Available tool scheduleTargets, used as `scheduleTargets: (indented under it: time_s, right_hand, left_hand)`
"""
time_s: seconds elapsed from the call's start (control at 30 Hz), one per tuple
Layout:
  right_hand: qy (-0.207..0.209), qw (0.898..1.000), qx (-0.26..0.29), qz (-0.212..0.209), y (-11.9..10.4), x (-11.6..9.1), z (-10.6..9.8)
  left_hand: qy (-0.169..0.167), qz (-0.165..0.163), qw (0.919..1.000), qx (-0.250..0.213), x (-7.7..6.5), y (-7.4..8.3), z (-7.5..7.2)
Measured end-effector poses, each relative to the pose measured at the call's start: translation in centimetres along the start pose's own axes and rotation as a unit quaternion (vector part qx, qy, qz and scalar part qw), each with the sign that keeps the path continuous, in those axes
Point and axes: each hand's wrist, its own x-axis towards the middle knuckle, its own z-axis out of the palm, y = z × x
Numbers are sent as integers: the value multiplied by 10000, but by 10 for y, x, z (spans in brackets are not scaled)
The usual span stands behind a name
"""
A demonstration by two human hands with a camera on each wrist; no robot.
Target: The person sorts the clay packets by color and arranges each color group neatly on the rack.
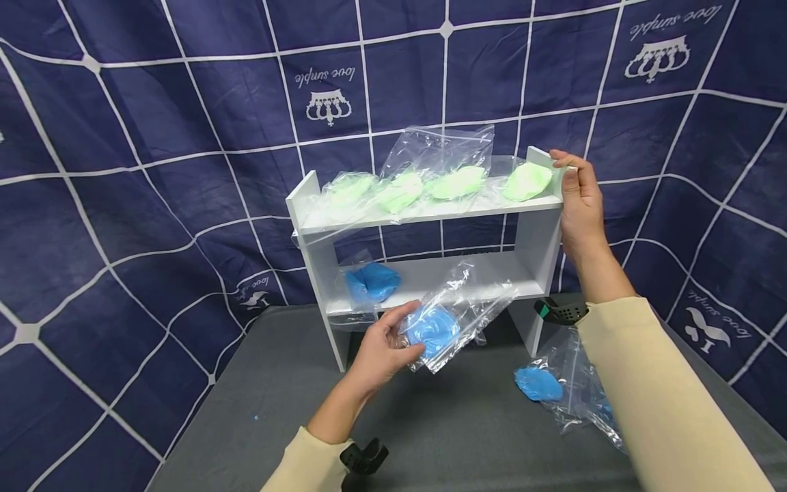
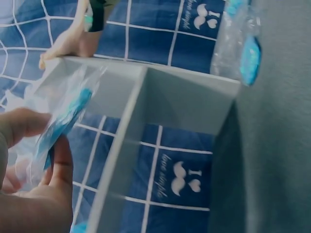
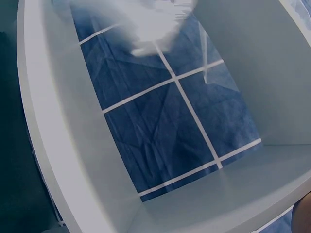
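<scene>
My left hand point(image 1: 382, 347) pinches a clear zip bag with a round, flat blue piece point(image 1: 434, 329) inside, in front of the lower board of a white two-tier shelf point(image 1: 430, 277). In the left wrist view, thumb and fingers close on the bagged blue piece point(image 2: 68, 114), seen edge-on. My right hand point(image 1: 581, 201) grips the shelf's upper right end panel. Four-sided clear bags with several pale green pieces point(image 1: 458, 183) lie along the top board. Another bagged blue piece point(image 1: 372, 281) rests at the left of the lower board. A blurred pale shape crosses the right wrist view's top.
More bagged blue pieces point(image 1: 538, 384) lie on the grey table point(image 1: 467, 424) right of the shelf, partly behind my right sleeve point(image 1: 658, 383). A dark blue cloth point(image 1: 203, 171) with white grid lines hangs behind and at both sides.
</scene>
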Motion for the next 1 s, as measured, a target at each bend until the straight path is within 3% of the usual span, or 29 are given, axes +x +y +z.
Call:
scheduleTargets:
  time_s: [0.27, 0.4, 0.6, 0.77, 1.0]
  right_hand:
    - [1, 10000, 5, 57, -10, -5, 4]
    - [-1, 10000, 7, 24, -9, -4, 4]
    - [16, 10000, 10, 23, -1, -1, 2]
    - [22, 10000, 25, -24, -1, 0, 1]
    - [31, 10000, 41, -16, 1, 1, 1]
  left_hand:
    - [835, 307, 9952, -417, 35, 22, 12]
    - [1316, 318, 9907, -108, 52, 30, 12]
    - [1862, -36, 9801, 687, 73, 31, 4]
    - [2136, -97, 9591, 1857, 88, 30, -3]
    - [2080, 163, 9144, 3469, 96, 20, -5]
